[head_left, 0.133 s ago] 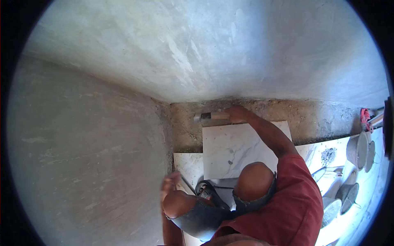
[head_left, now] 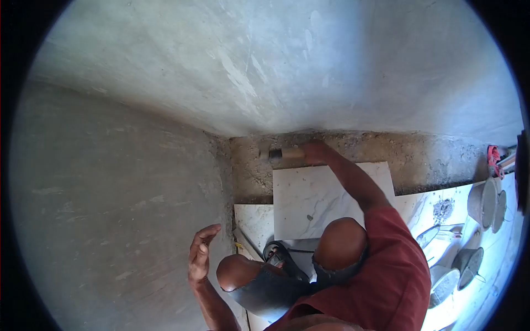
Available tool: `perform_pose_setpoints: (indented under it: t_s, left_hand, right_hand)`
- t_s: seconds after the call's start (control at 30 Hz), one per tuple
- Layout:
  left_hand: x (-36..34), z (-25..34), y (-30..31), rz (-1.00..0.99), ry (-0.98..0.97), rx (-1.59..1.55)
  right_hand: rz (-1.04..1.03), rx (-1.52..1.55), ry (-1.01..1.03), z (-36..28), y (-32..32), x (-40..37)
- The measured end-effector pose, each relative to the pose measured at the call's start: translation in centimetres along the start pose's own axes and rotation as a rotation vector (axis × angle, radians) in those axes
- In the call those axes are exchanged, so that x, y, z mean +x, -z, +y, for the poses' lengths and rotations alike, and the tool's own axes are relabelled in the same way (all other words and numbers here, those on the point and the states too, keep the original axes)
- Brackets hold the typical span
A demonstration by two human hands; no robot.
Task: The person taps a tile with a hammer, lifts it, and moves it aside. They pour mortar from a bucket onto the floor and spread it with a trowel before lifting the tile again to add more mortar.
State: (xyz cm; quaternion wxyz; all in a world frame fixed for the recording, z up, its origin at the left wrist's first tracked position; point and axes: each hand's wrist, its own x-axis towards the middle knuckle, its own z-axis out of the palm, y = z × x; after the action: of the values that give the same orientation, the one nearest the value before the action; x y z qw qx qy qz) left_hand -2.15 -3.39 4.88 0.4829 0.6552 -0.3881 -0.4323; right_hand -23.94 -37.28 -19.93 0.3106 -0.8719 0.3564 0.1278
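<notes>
R hand (head_left: 313, 152) grips hammer (head_left: 291, 153) over dirt strip (head_left: 254, 179) btwn wall (head_left: 298, 77) & tile (head_left: 309, 193)
L hand (head_left: 200, 255) empty, fingers loosely bent – best held clear. Prob. wise: short, controlled strokes, hammer level w/ the dirt – well off tile's edge.

Red shirt (head_left: 381, 276), ripped dark jeans (head_left: 268, 289)

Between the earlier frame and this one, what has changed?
The left hand has swung leftward, away from the left knee, and is open. Nothing visibly taken up or let go. The right hand still grips the hammer; the white tile stayed put.
</notes>
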Motion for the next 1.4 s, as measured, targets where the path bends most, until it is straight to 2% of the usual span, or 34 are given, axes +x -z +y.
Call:
perform_pose_setpoints:
  t_s: [0.03,0.1,0.17,0.2,0.23,0.27,0.33,0.37,0.43,0.5,0.57,0.6,0.63,0.67,0.73,0.87,0.93,1.07,1.13,1.17,1.23,1.33,1.37,1.4]
  left_hand:
    - [0.1,3.3,-0.5,-0.125,-0.081,0.145]
    - [0.3,9.0,-4.1,-0.337,0.066,0.315]
    - [1.6,9.6,-6.8,-0.660,-0.299,0.599]
    - [2.0,9.9,-8.2,-0.665,-0.300,0.596]
    - [2.4,10.4,-9.7,-0.775,-0.250,0.762]
    - [2.6,10.6,-10.8,-0.883,-0.189,0.928]
    - [3.3,9.3,-12.2,-0.861,-0.238,1.022]
    - [3.6,8.3,-12.5,-0.834,-0.293,1.118]
    - [3.8,5.4,-12.4,-0.841,-0.285,1.049]
    - [4.0,4.3,-12.2,-0.843,-0.282,0.950]
    - [4.0,4.1,-11.2,-1.015,-0.145,0.896]
    - [4.5,4.4,-11.0,-1.006,-0.148,0.891]
    - [5.1,4.9,-11.0,-1.051,-0.061,0.911]
    - [5.5,5.2,-10.8,-1.099,0.024,0.934]
    - [5.9,5.1,-10.8,-1.081,-0.026,0.920]
    - [5.7,5.5,-10.5,-1.046,-0.111,0.869]
    - [6.0,5.1,-10.3,-1.061,-0.102,0.839]
    - [6.4,4.5,-10.4,-1.074,-0.044,0.860]
    - [6.1,4.1,-10.2,-1.029,-0.082,0.832]
    - [5.8,3.9,-10.0,-1.007,-0.109,0.795]
    - [6.2,4.2,-9.6,-1.028,-0.085,0.799]
    - [6.5,4.4,-9.6,-1.054,-0.057,0.811]
    - [6.5,4.4,-9.6,-1.031,-0.062,0.819]
    - [6.4,4.4,-9.6,-1.029,-0.066,0.827]
  right_hand:
    - [-0.054,0.054,-0.146,-0.3,-0.2,0.4]
    - [-0.057,0.047,-0.120,-0.5,0.4,2.4]
    - [-0.084,0.055,-0.109,-1.3,-0.4,2.4]
    - [-0.038,0.001,0.016,-1.6,-0.6,1.7]
    - [0.008,-0.059,0.142,-1.8,-0.5,1.2]
    - [0.004,-0.060,0.141,-1.5,-0.9,1.2]
    - [0.073,0.093,-0.105,-0.5,-1.8,0.9]
    - [0.077,0.092,-0.107,0.3,-2.2,0.9]
    - [0.069,-0.168,-0.049,1.7,-3.1,0.9]
    - [0.035,-0.195,-0.006,1.4,-1.3,-2.4]
    - [-0.008,-0.230,0.058,1.2,-0.6,-4.8]
    - [0.096,-0.236,0.181,1.9,-0.6,-5.6]
    - [0.196,-0.231,0.298,2.7,-0.9,-6.6]
    - [0.196,-0.229,0.291,4.0,-1.4,-6.6]
    - [0.116,-0.192,-0.217,6.8,-2.2,-5.3]
    - [0.115,-0.208,-0.210,4.6,-3.5,-6.1]
    - [0.131,-0.228,0.144,3.0,-2.3,-7.6]
    - [0.205,-0.184,0.094,5.2,-2.8,-4.9]
    - [0.032,-0.159,-0.251,4.9,-2.4,-3.5]
    - [0.029,-0.154,-0.252,4.2,-2.8,-4.1]
    - [0.030,-0.179,0.057,2.3,-2.0,-5.6]
    - [0.114,-0.216,0.157,3.3,-1.5,-6.4]
    - [0.119,-0.211,0.155,4.4,-1.4,-6.2]
    - [0.060,-0.176,-0.048,5.9,-1.2,-5.5]
